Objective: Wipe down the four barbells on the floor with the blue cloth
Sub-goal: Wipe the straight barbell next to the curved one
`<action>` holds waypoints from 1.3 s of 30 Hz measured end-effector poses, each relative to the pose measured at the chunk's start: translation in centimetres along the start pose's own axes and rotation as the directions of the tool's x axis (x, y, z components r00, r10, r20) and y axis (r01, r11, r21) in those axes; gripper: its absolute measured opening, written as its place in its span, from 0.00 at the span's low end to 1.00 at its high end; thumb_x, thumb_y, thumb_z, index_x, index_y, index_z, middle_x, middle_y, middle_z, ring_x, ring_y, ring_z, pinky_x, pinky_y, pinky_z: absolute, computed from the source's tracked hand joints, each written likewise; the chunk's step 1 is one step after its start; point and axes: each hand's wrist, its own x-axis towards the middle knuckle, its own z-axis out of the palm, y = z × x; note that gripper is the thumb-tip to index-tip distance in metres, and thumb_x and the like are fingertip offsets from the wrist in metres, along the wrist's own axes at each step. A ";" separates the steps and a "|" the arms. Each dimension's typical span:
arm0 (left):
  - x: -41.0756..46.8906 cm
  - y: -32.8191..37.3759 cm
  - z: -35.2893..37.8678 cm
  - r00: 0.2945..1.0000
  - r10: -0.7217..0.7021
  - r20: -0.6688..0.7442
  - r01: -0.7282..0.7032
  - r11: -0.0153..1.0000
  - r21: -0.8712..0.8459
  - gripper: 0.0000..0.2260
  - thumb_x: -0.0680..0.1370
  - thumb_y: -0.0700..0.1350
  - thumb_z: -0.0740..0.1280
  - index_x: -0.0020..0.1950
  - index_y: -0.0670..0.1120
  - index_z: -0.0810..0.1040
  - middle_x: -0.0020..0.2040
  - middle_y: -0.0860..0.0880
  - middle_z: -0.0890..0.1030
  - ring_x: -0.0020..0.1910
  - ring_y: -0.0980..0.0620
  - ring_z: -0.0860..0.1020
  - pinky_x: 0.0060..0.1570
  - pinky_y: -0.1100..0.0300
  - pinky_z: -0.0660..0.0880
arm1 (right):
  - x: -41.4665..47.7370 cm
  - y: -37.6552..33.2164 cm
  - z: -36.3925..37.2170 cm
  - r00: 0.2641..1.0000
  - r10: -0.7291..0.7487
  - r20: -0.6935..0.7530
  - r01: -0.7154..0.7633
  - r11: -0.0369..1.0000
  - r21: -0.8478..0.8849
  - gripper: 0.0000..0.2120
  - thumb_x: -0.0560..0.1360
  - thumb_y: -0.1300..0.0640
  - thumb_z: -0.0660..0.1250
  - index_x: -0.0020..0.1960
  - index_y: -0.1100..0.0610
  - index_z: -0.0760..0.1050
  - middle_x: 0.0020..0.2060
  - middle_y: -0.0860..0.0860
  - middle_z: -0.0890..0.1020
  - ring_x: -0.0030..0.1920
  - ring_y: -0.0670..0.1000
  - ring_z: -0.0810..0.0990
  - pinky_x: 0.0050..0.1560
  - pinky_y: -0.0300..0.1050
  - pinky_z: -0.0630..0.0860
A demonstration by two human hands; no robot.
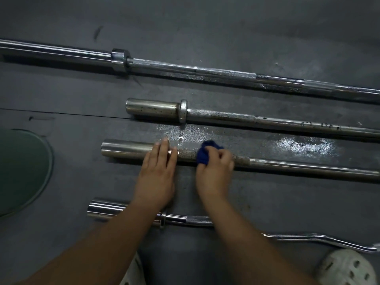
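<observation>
L hand [158, 171]: was flat on 3rd bar [308, 167] at its collar, fingers straight, together, holding nothing.
R hand [213, 169]: I saw fingers curled round blue cloth [205, 154], pressed on same bar's shaft, just right of L hand.
Other bars: far bar [205, 72], 2nd bar [267, 120], curl bar [197, 219] lay apart on floor [205, 27]; curl bar nearest me.
Wet sheen: betw. 2nd and 3rd bars.
Extras: green disc [20, 171] at left; white shoe [345, 268] btm right.

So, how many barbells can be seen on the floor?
4. The farthest barbell lies at the top; the second barbell below it; the third barbell under the left hand and right hand; the nearest barbell, curved, partly behind the forearms.
</observation>
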 end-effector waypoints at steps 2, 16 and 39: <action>0.1 0.1 -0.1 1.000 -0.005 0.004 0.005 1.000 -0.011 0.42 0.69 0.46 0.70 0.80 0.43 0.57 0.80 0.37 0.51 0.78 0.37 0.53 0.75 0.43 0.53 | 0.0 -1.4 0.3 0.959 -0.233 0.159 0.236 0.972 0.000 0.23 0.70 0.63 0.67 0.64 0.51 0.75 0.58 0.54 0.70 0.58 0.55 0.68 0.56 0.47 0.73; 0.3 0.1 0.1 1.000 -0.014 -0.017 0.014 0.999 -0.032 0.42 0.68 0.46 0.70 0.79 0.42 0.58 0.79 0.38 0.55 0.77 0.38 0.56 0.76 0.42 0.56 | 2.7 2.1 -1.3 0.976 -0.199 0.087 0.201 0.979 -0.015 0.25 0.68 0.67 0.66 0.64 0.53 0.76 0.56 0.54 0.72 0.55 0.55 0.72 0.53 0.46 0.74; 1.1 -2.8 -1.0 0.995 -0.081 -0.058 0.069 0.981 -0.179 0.39 0.73 0.51 0.68 0.80 0.45 0.53 0.78 0.44 0.62 0.77 0.46 0.60 0.77 0.44 0.52 | 2.9 0.5 -1.1 0.925 -0.307 0.225 0.333 0.939 -0.090 0.24 0.69 0.65 0.68 0.63 0.51 0.75 0.54 0.53 0.71 0.56 0.55 0.71 0.49 0.49 0.75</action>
